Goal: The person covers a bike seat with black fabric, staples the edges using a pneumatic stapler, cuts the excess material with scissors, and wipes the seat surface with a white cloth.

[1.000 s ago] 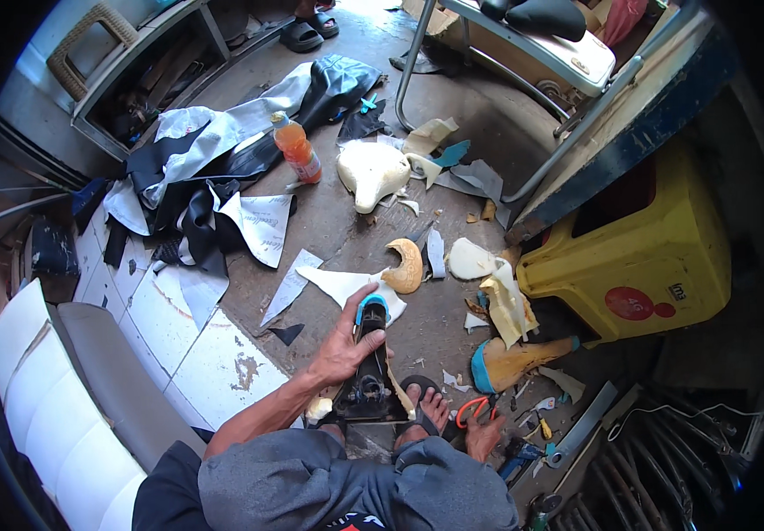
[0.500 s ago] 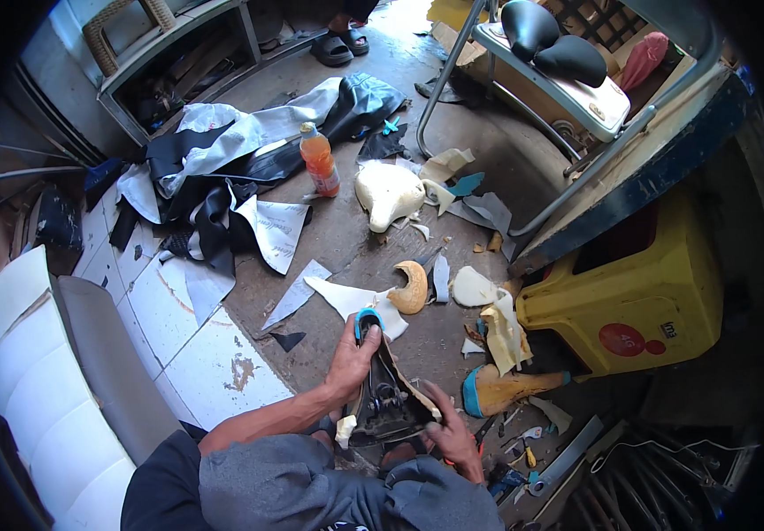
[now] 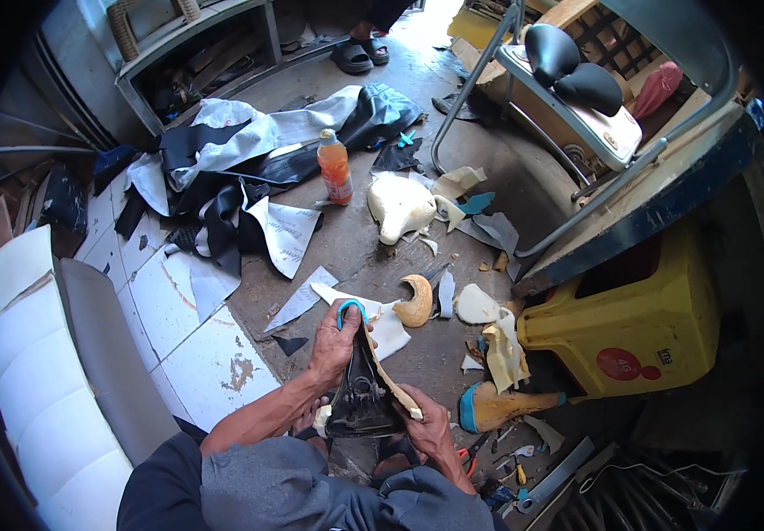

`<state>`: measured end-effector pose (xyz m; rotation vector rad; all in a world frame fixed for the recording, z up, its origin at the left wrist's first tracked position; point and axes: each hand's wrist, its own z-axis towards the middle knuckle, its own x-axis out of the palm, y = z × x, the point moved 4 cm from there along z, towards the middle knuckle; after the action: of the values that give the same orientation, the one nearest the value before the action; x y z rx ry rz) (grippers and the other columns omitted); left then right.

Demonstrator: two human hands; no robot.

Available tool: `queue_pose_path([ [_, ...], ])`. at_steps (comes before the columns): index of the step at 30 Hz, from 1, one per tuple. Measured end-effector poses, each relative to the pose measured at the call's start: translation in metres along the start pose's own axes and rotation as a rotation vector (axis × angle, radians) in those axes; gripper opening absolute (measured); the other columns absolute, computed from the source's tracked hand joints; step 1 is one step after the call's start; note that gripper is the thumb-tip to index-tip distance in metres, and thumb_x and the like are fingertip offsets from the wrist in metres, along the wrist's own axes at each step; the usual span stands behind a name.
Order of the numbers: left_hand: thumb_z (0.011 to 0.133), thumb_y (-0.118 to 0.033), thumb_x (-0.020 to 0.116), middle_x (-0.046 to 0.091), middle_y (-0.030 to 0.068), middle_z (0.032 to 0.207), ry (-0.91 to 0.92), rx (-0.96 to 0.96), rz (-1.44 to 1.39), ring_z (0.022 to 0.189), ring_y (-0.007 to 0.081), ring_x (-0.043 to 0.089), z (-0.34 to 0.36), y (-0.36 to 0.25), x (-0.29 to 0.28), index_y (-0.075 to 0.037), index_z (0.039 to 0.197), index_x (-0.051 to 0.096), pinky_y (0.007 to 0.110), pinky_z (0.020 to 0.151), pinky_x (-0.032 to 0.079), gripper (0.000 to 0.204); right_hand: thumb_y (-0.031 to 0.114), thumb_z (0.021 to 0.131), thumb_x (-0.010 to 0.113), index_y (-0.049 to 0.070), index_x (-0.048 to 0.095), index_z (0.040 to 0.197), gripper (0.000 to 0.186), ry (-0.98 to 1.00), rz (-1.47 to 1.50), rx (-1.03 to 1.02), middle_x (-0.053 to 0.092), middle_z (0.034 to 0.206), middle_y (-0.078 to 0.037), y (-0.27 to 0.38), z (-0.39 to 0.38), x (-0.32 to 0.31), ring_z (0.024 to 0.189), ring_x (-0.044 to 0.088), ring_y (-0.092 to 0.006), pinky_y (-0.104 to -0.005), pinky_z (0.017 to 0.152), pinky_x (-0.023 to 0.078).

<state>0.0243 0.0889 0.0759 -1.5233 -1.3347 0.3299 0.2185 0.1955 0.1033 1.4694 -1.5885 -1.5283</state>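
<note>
Between my hands is a bicycle saddle shell (image 3: 357, 400), its dark hollow underside facing up, with tan foam along its edge and blue foam round the narrow nose. My left hand (image 3: 332, 347) is closed around the nose, thumb on the blue part. At the wide rear end, my right hand (image 3: 428, 428) grips the right edge. A pale foam lump shows at the rear left corner. Just beyond lie a white foam scrap (image 3: 385, 329) and a curved tan foam piece (image 3: 414, 301). A tan foam saddle piece with a blue end (image 3: 497, 404) rests to the right.
A cream foam saddle (image 3: 399, 208) and an orange drink bottle (image 3: 335, 168) stand farther off. Black and silver sheet material (image 3: 267, 152) is heaped left. Right are a yellow plastic stool (image 3: 656, 332) on its side and a folding chair (image 3: 607, 119) bearing a black saddle. Scissors (image 3: 470, 456) lie near my right hand.
The saddle shell has tilted, and its nose has shifted a little left with my left hand. My right hand has moved slightly left, its fingers now closed on the edge. The view has shifted a little.
</note>
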Motion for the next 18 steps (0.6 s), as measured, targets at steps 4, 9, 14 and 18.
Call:
queue_pose_path([
  [4,0.102,-0.039,0.057,0.063,0.0048,0.082,-0.007,0.03,0.015,0.059,0.0142,0.064,0.003,0.002,-0.003,-0.012,0.11,0.053,0.029,0.049,0.053,0.029,0.016,0.092,0.071,0.007,0.066,0.124,0.034,0.016,-0.029,0.026,0.074,0.109,-0.015,0.002,-0.001,0.003,0.101,0.072,-0.0242,-0.0336,0.085,0.054],
  [9,0.104,-0.034,0.055,0.062,0.0023,0.083,0.027,0.084,0.14,0.058,0.0129,0.065,0.013,0.004,-0.003,-0.013,0.113,0.054,0.028,0.046,0.053,0.023,0.019,0.094,0.07,0.01,0.067,0.125,0.033,-0.02,-0.034,0.119,0.074,0.106,-0.015,-0.007,-0.002,0.005,0.101,0.072,-0.023,-0.0331,0.086,0.053],
  [14,0.105,-0.031,0.054,0.064,0.0052,0.091,-0.056,0.044,0.317,0.073,0.0148,0.068,0.017,0.01,-0.023,-0.013,0.118,0.057,0.033,0.057,0.057,0.022,0.019,0.094,0.07,0.01,0.068,0.124,0.031,-0.015,-0.028,0.147,0.075,0.105,-0.015,-0.008,0.005,0.012,0.101,0.072,-0.0212,-0.033,0.086,0.053],
  [18,0.095,-0.054,0.062,0.054,0.0238,0.133,0.034,0.0,0.416,0.12,0.0295,0.056,0.029,0.018,-0.026,-0.022,0.155,0.023,0.046,0.096,0.05,0.078,0.021,0.094,0.072,0.004,0.068,0.124,0.035,-0.181,-0.006,0.121,0.074,0.108,-0.015,-0.037,0.03,-0.018,0.101,0.069,-0.0183,-0.0321,0.089,0.051],
])
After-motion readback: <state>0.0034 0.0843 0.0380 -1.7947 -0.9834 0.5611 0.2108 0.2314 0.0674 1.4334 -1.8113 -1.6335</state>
